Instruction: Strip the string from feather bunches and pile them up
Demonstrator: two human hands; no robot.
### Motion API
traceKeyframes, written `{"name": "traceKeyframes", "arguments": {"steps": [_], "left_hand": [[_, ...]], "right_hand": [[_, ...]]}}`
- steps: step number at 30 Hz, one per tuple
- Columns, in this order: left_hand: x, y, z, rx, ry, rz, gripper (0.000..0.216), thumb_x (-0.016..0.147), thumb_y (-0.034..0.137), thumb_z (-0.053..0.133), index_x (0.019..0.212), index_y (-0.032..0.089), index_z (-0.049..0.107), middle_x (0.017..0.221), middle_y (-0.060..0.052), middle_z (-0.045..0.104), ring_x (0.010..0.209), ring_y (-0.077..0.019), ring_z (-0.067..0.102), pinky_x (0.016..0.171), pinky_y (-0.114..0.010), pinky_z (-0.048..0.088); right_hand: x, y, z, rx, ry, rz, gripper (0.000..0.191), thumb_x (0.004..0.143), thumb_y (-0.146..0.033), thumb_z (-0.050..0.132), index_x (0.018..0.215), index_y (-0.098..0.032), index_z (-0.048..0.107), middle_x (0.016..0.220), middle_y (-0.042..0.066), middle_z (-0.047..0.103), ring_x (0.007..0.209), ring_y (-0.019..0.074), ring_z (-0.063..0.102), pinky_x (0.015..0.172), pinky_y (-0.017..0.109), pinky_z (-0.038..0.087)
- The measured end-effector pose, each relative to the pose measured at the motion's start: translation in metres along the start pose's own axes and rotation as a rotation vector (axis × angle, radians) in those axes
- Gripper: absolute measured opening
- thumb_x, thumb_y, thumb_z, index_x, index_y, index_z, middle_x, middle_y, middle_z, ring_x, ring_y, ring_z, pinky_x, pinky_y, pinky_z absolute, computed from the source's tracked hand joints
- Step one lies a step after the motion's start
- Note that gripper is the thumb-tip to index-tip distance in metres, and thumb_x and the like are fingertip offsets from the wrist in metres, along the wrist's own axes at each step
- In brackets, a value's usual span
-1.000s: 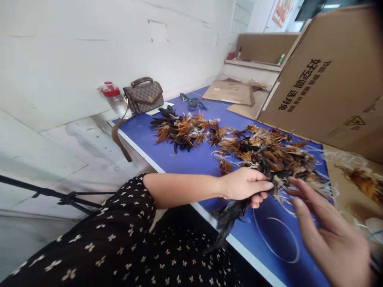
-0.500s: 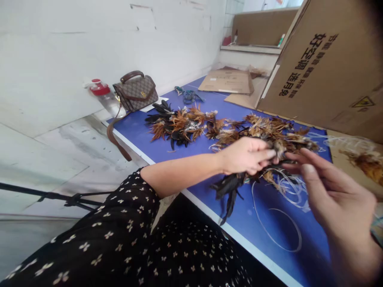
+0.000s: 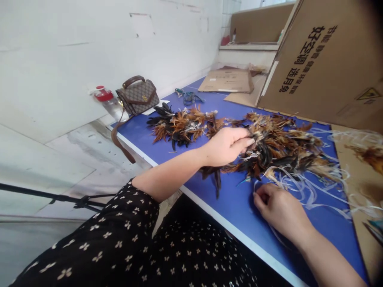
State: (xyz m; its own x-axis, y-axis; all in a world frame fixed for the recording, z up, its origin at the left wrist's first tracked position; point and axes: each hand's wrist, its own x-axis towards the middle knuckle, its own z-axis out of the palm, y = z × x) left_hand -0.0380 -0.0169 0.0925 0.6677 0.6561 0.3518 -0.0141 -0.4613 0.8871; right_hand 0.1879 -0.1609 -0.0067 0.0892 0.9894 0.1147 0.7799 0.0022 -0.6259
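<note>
My left hand (image 3: 227, 145) reaches over the blue table and pinches a bunch of feathers at its base. Dark feathers (image 3: 217, 179) from that bunch hang below the palm, over the tabletop. Lower and to the right, my right hand (image 3: 279, 209) is closed, with thumb and fingertips together on a thin white plastic string. That string (image 3: 255, 185) shows just above the fingertips; the rest of it by the hand is mostly hidden. A heap of brown and black feathers (image 3: 275, 137) lies beyond both hands. Loose white plastic strands (image 3: 308, 185) tangle beside it.
Another feather pile (image 3: 182, 125) lies on the blue table (image 3: 134, 137) to the left. A handbag (image 3: 139, 97) and a red-lidded bottle (image 3: 109, 103) stand by the wall. Cardboard (image 3: 326, 67) rises at the right, near scissors-like blades (image 3: 374, 231).
My left hand has moved left, still holding the feathers. My right hand was open beside them; it has dropped down and left to the table and closed on the string.
</note>
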Motion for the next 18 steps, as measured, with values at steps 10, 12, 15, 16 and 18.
{"name": "traceKeyframes", "arguments": {"steps": [10,12,15,16,18], "left_hand": [[-0.011,-0.005,0.066,-0.64,-0.216,-0.447,0.022,0.114,0.03,0.055,0.106,0.013,0.066,0.068,-0.003,0.072,0.048,-0.0082,0.058,0.052,-0.02,0.045],[-0.007,-0.005,0.084,-0.752,-0.348,-0.466,0.021,0.114,0.033,0.057,0.104,0.016,0.063,0.073,-0.006,0.075,0.05,-0.0096,0.062,0.052,-0.02,0.048],[-0.002,-0.001,0.1,-0.906,-0.53,-0.463,0.025,0.112,0.035,0.061,0.097,0.015,0.064,0.075,-0.005,0.072,0.049,-0.0088,0.058,0.047,-0.019,0.042],[-0.001,0.0,0.101,-0.96,-0.551,-0.459,0.026,0.111,0.034,0.064,0.094,0.014,0.065,0.075,-0.003,0.068,0.048,-0.0072,0.053,0.045,-0.018,0.038],[0.001,0.004,0.096,-1.039,-0.534,-0.457,0.027,0.108,0.031,0.069,0.089,0.012,0.067,0.073,0.001,0.059,0.048,-0.0039,0.044,0.045,-0.016,0.033]], "right_hand": [[0.004,-0.031,-0.056,0.624,0.495,0.021,0.04,0.101,-0.061,0.079,0.105,-0.022,0.07,0.08,0.0,0.073,0.054,0.0094,0.053,0.051,0.023,0.045],[0.005,-0.045,-0.057,0.721,0.619,0.041,0.041,0.095,-0.058,0.087,0.102,-0.02,0.072,0.087,0.003,0.077,0.058,0.0102,0.059,0.054,0.024,0.053],[0.008,-0.057,-0.061,0.759,0.792,0.072,0.043,0.091,-0.057,0.092,0.1,-0.018,0.075,0.097,0.008,0.08,0.067,0.0125,0.067,0.058,0.025,0.058],[0.009,-0.057,-0.065,0.778,0.832,0.059,0.043,0.089,-0.055,0.093,0.099,-0.017,0.075,0.099,0.009,0.08,0.068,0.0129,0.067,0.059,0.026,0.058],[0.01,-0.048,-0.077,0.858,0.894,0.001,0.041,0.081,-0.047,0.099,0.095,-0.018,0.073,0.096,0.008,0.078,0.073,0.0144,0.069,0.067,0.029,0.061]]}}
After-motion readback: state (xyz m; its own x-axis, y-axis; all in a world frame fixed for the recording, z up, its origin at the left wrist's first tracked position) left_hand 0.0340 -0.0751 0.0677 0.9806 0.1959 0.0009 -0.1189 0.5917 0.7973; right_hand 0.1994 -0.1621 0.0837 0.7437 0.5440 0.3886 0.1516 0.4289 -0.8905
